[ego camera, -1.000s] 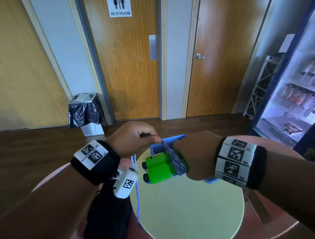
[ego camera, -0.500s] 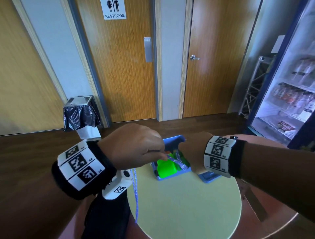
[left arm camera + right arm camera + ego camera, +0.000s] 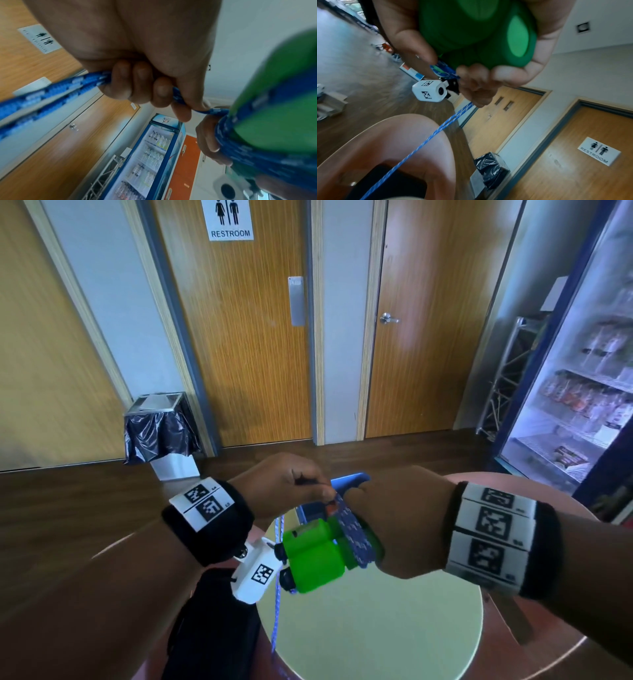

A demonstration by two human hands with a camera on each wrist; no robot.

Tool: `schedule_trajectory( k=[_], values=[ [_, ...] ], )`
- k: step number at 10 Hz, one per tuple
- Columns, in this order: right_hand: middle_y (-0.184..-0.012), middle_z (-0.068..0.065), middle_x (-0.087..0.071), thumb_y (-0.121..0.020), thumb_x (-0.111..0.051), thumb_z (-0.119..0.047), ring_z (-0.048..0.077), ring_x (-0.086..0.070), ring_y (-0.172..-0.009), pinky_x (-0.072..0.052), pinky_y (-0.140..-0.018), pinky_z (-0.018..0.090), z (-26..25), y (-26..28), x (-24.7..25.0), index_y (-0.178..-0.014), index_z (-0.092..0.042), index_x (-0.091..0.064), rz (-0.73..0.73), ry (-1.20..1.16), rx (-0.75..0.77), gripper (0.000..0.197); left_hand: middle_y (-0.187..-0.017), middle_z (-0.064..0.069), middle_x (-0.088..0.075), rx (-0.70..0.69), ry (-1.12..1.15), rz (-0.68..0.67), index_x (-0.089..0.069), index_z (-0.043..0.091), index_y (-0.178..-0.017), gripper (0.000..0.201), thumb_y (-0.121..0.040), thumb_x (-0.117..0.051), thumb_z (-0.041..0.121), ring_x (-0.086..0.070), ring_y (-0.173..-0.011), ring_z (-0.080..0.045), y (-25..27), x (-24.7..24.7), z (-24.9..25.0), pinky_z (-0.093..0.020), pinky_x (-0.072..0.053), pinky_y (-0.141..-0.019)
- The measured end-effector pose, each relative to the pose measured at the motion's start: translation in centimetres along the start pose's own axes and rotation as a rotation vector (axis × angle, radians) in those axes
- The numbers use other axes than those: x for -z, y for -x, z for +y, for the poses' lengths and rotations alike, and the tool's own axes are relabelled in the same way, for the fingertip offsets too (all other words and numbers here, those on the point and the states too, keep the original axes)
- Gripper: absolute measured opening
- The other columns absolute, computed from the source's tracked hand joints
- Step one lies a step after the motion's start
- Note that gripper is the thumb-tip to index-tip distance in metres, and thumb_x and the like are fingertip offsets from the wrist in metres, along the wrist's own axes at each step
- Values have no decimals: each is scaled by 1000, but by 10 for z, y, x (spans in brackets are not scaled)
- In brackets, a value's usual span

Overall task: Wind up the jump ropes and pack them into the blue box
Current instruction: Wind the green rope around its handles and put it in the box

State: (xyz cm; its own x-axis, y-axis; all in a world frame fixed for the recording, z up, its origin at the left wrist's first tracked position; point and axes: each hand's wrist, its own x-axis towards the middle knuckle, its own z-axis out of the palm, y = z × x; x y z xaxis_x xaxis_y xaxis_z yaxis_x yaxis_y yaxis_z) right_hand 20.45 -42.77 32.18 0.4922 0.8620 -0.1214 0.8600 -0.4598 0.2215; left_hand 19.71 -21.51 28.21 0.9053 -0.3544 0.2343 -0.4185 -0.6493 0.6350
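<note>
1. Green handles point(image 3: 313, 556), two side by side, sit in the right hand point(image 3: 400, 529), whose fingers curl round their far ends over the round table point(image 3: 394, 628).
2. Blue rope point(image 3: 349, 529) is already wrapped in several turns about the handles' middle; the left hand point(image 3: 284, 484) pinches the doubled free run between thumb and curled fingers, just above the bundle.
3. To wind well, I judge the left hand should keep the doubled strand taut and lay each turn snug beside the last, while the right hand holds the handles level and parallel so the coils do not slip off the ends.
4. Slack hangs from the left hand past the table edge; feeding it steadily should avoid a snag there.
5. Blue box point(image 3: 346, 482) lies behind the hands on the table, near the bundle; only a corner of it shows, so its contents cannot be told.
6. How much rope is left is cut off below the frame. Both wrist views are blurred, and the rope's loose end is not visible. Whether other ropes await cannot be told.
</note>
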Motion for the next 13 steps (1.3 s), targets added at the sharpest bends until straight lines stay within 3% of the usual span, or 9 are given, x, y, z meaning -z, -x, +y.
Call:
schedule_trajectory(
  k=[2,3,5,6,7,9,10,11,13],
  values=[
    [-87,-12,-57,-66,-60,-50,13,-59,-76,-53,-69,30,-2,12,7,-100,-32,-42,118,-219,-118,42,-68,19,-67,85,446,48,-72,40,-70,3,-73,-72,42,-59,-65,5,-1,-23,-6,-13,-46,-65],
    [-84,-12,-55,-66,-61,-50,14,-56,-72,-49,-67,28,-1,14,1,-99,-32,-37,189,-281,-173,45,-81,1,-68,182,829,76,-73,27,-81,12,-71,-80,28,-65,-66,-7,2,-48,-8,-24,-54,-64],
    [-77,-11,-59,-62,-66,-57,14,-62,-71,-50,-66,30,10,6,-26,-109,-32,-35,329,-513,-332,61,-65,6,-56,337,713,458,-61,24,-74,9,-81,-61,19,-52,-57,-9,2,-113,10,-23,-41,-53],
    [-76,-10,-60,-57,-63,-57,16,-65,-75,-55,-71,37,23,3,-43,-105,-34,-30,369,-623,-363,62,-82,6,-62,484,705,467,-56,22,-88,31,-100,-39,-2,-60,-70,-3,-8,-130,10,-24,-53,-66],
    [-76,-7,-63,-61,-61,-52,15,-67,-74,-56,-70,39,44,4,-57,-106,-31,-32,375,-692,-340,57,-86,13,-61,445,596,619,-55,24,-92,30,-97,-47,-4,-58,-76,4,-27,-132,27,-12,-49,-70],
    [-79,-6,-61,-65,-63,-48,20,-67,-77,-56,-70,38,96,15,-76,-107,-28,-34,326,-637,-317,55,-68,12,-58,399,512,630,-59,29,-75,41,-93,-48,-6,-55,-59,19,-77,-158,60,-4,-41,-59],
    [-86,-4,-62,-63,-65,-47,23,-67,-81,-57,-73,39,126,18,-87,-108,-25,-36,309,-608,-301,58,-46,9,-53,383,577,685,-64,27,-53,54,-88,-45,-9,-44,-46,5,-97,-182,69,-8,-33,-50],
    [-85,-4,-61,-64,-66,-45,21,-64,-77,-57,-71,40,152,23,-99,-104,-24,-37,250,-649,-248,54,-45,5,-41,390,609,731,-46,25,-53,24,-75,-52,20,-35,-48,-6,-106,-198,75,-14,-27,-52],
    [-83,-2,-53,-58,-56,-49,23,-56,-76,-47,-65,32,177,29,-130,-93,-18,-43,246,-651,-133,48,-55,-1,-27,413,500,703,-38,20,-54,49,-77,-52,61,-22,-54,-17,-120,-222,77,-32,-18,-54]
  ],
)
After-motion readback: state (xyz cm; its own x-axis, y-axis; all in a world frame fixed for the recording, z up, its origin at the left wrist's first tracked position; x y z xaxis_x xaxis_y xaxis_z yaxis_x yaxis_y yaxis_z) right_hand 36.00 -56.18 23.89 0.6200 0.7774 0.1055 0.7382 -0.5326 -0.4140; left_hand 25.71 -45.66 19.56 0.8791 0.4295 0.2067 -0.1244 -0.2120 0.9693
